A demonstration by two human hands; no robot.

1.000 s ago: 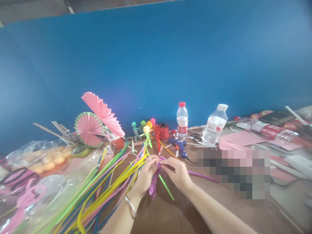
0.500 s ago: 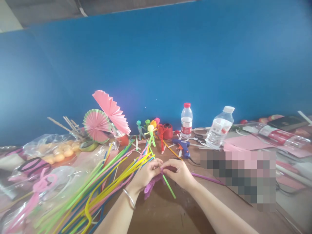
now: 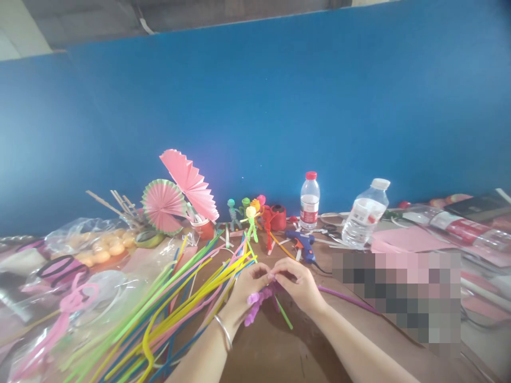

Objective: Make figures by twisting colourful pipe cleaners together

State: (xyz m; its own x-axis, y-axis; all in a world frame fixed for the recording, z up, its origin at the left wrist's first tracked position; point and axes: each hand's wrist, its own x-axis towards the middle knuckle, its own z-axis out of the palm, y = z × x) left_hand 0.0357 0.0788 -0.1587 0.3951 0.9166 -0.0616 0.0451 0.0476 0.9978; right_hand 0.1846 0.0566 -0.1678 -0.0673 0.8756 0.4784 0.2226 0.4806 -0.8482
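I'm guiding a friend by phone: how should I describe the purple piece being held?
Below the blue wall, find the brown table, then the left hand and right hand meeting over it. The purple piece is held between them, showing just below the left hand. It is knobbly and bunched, unlike the long, thin purple strand beyond the right hand.

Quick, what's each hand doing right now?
Left hand: closed, pinching a purple fuzzy piece.
Right hand: closed, its fingertips meeting the left's in a pinch on the same purple fuzzy piece.
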